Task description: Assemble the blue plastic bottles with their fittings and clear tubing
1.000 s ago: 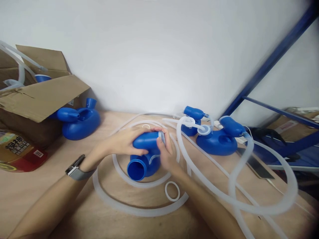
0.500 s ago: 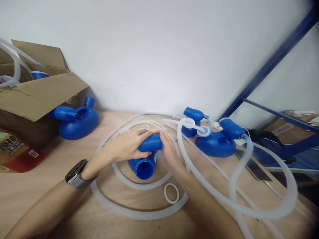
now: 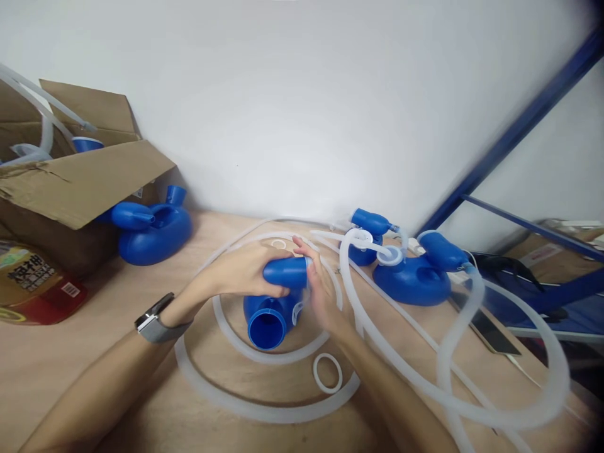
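Observation:
My left hand [image 3: 257, 270] is closed round a blue plastic cup-shaped piece [image 3: 287, 272], holding it on its side. Against that piece's right end rests the flat palm of my right hand [image 3: 323, 289], its fingers stretched out. Just below the held piece is a blue plastic urinal bottle [image 3: 257, 308], its round open mouth facing me; my left hand hides much of it. A small clear plastic part [image 3: 297, 311] shows at the bottle's right side. Around the bottle lies a coiled translucent hose [image 3: 264, 412], with a white ring [image 3: 327, 373] inside the coil at the front right.
More blue bottles with hoses [image 3: 410, 280] stand at the right, near a phone [image 3: 491, 327]. Another blue bottle [image 3: 155, 236] sits at the left beside an open cardboard box [image 3: 94, 182] and a red-and-yellow container [image 3: 38, 283]. A second white ring [image 3: 278, 244] lies behind my hands.
My right hand's fingers have straightened from around the blue piece's end, and the palm now lies against it. The bottle's mouth has shifted slightly left and down in view.

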